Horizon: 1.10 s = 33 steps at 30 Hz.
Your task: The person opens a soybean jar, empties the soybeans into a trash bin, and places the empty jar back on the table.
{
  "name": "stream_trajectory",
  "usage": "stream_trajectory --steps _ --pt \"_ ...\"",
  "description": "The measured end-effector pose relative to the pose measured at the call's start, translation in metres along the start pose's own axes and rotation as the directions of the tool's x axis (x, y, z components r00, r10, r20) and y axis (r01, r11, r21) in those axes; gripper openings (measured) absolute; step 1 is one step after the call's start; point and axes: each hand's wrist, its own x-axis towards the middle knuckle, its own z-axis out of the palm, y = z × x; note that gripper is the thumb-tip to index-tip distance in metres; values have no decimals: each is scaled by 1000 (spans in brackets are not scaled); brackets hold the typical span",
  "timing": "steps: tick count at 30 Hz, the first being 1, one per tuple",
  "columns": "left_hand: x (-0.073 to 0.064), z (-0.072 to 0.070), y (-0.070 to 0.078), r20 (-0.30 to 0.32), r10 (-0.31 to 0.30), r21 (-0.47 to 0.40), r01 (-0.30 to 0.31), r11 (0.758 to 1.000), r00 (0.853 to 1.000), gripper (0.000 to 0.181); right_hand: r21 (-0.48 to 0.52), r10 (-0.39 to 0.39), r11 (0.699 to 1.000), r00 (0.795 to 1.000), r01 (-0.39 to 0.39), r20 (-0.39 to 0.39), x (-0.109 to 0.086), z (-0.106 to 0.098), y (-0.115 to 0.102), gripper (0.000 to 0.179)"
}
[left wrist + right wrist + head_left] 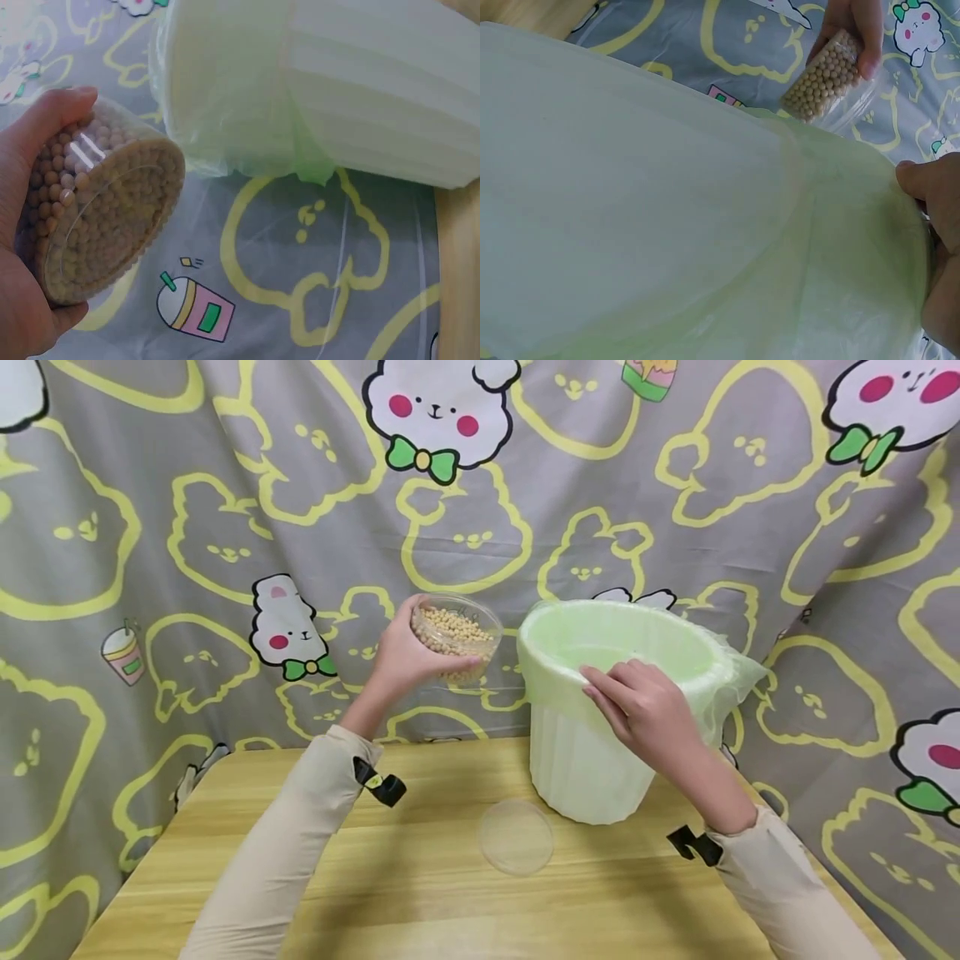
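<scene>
My left hand (408, 656) grips a clear round plastic tub (112, 199) filled with soybeans (453, 628). It holds the tub in the air, tilted toward the right, with the open top showing in the head view. To its right stands a white trash can (581, 768), upright, with a pale green trash bag (555, 672) folded over its rim. My right hand (648, 706) pinches the near rim of the trash can over the bag. In the right wrist view its thumb (911, 180) lies on the outside of the rim, and the fingers beyond are partly hidden.
A clear round lid (516, 837) lies flat on the wooden table (420, 860), in front of the trash can. Behind the table hangs a grey curtain (330, 552) with cartoon prints. Loose bag folds stick out on the trash can's right side.
</scene>
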Motion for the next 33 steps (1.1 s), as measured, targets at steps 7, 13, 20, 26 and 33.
stream_trajectory --steps 7,13,20,26,33 --pt "24 5 11 34 28 80 -31 996 999 127 3 -16 1000 1000 16 -7 -1 0 1 42" --pt "38 11 21 71 40 164 -52 985 997 129 13 -9 1000 1000 9 -4 -1 0 2 43" --pt "47 16 34 120 70 291 -103 951 990 130 15 -7 1000 1000 7 -5 -1 2 1 43" --pt "53 19 42 170 72 324 -125 938 983 132 19 -7 1000 1000 7 -8 -2 3 0 42" --pt "58 21 56 212 76 391 -156 907 974 132 30 -28 999 999 29 -40 0 3 -1 39"
